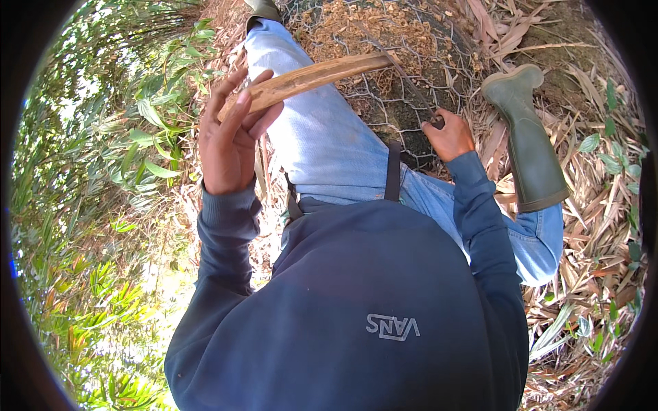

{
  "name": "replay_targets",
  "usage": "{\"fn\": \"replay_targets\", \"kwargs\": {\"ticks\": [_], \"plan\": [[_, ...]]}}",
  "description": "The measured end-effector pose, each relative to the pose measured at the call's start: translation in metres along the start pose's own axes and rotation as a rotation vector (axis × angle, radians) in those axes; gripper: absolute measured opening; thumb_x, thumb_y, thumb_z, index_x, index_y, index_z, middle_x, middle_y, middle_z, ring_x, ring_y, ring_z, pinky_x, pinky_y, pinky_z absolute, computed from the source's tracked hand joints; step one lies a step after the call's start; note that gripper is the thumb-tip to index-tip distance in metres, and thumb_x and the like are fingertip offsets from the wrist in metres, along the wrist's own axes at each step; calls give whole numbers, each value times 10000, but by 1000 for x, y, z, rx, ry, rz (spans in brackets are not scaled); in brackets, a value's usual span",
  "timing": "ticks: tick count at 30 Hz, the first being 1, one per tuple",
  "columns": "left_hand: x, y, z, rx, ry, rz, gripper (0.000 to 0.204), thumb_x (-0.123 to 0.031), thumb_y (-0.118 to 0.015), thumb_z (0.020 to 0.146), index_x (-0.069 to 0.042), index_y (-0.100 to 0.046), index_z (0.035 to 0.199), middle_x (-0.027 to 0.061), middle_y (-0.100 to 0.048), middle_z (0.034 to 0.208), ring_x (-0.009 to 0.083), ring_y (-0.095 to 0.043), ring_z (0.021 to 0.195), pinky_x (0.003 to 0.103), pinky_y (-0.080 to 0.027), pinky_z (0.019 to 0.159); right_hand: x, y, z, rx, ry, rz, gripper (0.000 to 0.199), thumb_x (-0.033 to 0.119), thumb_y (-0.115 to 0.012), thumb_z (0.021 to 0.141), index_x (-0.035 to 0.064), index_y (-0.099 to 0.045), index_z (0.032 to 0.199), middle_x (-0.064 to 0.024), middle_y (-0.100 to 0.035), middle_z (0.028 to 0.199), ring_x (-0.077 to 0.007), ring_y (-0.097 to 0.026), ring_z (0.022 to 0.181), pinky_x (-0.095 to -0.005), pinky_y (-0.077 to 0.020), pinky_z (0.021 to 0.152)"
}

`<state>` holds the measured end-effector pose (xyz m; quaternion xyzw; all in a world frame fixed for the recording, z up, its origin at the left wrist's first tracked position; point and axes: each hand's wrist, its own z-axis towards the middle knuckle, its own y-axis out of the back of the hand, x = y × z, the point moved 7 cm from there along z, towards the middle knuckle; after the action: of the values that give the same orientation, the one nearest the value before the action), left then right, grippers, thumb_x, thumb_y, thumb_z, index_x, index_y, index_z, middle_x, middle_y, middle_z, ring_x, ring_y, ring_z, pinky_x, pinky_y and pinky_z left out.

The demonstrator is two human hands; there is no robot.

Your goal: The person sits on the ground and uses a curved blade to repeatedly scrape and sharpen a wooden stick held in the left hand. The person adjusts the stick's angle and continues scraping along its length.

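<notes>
A curved, pale brown piece of wood (312, 81) lies across the air above my thigh. Its near left end rests in my left hand (236, 130), pinched between thumb and fingers. My right hand (449, 135) is closed round the dark handle of a knife, low to the right. From that fist the long, thin knife blade (413, 88) runs up and to the left, meeting or crossing the far right end of the wood; whether it touches cannot be made out. Most of the handle is hidden by my fingers.
Wire mesh (404, 113) covers dark ground between my legs, with wood shavings (384, 31) scattered over its far part. My jeans-clad leg (322, 137) stretches forward; a green rubber boot (528, 137) is at right. Dry leaves (596, 253) and green plants (147, 116) surround me.
</notes>
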<state>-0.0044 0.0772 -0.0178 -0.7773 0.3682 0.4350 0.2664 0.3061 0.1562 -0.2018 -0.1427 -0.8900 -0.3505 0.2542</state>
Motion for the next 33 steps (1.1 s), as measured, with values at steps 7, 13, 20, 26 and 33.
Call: {"fn": "replay_targets", "kwargs": {"ticks": [7,13,20,26,33], "plan": [[14,14,-20,53,103,387,400,-259,-512,1001,86,-484,1202,207,-691,883,218,-699,732,283,-573,599,46,2,-29,27,8,21,305,301,-643,794,22,-651,916,-225,-667,785,-406,-656,793,-456,-503,726],[6,-11,-33,80,155,589,345,-264,-509,995,68,-571,1064,154,-697,757,153,-654,613,223,-488,529,141,23,-79,65,375,181,207,178,-673,732,36,-622,873,-206,-641,726,-406,-641,721,-460,-507,653],[2,-28,-41,8,47,608,318,-231,-527,980,76,-611,964,119,-685,678,105,-613,543,219,-469,482,119,24,-53,35,279,181,146,150,-664,734,39,-611,813,-194,-619,675,-401,-629,666,-467,-491,612],[2,-38,-47,-6,15,626,317,-236,-533,979,64,-611,913,117,-684,661,96,-594,525,228,-453,470,129,33,-72,27,480,198,172,144,-662,795,-13,-595,815,-191,-552,596,-331,-590,543,-378,-437,541],[-1,-44,-46,14,-51,706,302,-216,-528,981,58,-604,881,120,-686,654,97,-595,518,235,-455,479,112,32,-62,23,350,236,179,143,-671,788,-15,-594,819,-162,-544,577,-272,-546,480,-367,-424,521]]}}
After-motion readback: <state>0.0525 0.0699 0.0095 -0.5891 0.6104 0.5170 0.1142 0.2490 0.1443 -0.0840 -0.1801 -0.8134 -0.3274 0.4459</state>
